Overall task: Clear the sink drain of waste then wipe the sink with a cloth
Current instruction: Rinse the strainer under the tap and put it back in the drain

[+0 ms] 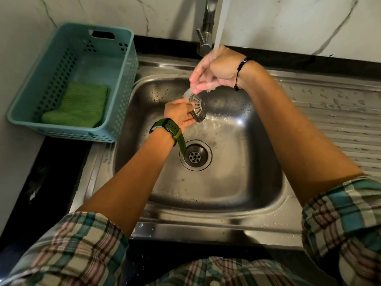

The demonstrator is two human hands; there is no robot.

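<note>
Your left hand (181,115) is curling its fingers around the edge of the metal drain strainer (198,109), gripping it tilted on its side above the basin, with the slotted face turned toward you. Your right hand (214,71) is hanging just above it with the fingers pointing down, loosely bunched and touching the strainer's upper rim; whether they are pinching the rim or only rubbing it, you cannot tell through the water. The stream from the tap (207,27) is falling onto the back of that right hand and running down over the strainer into the sink (226,195).

Moving outward, the drain opening (195,155) is sitting uncovered below your left wrist, and no waste is showing in it or on the basin floor around it; only droplets and a sheet of running water are lying there. The strainer's slots are looking clean from here, though the far side is hidden.

Further out on the left, the green cloth (82,106) is lying folded in the teal basket (121,79) on the counter, well apart from both hands.

So, as a judgement, you are nearing the end of the clearing half: the strainer is out and being rinsed. Still to do are seating it back over the drain, shutting off the water, fetching the cloth and wiping the basin and its rim.
</note>
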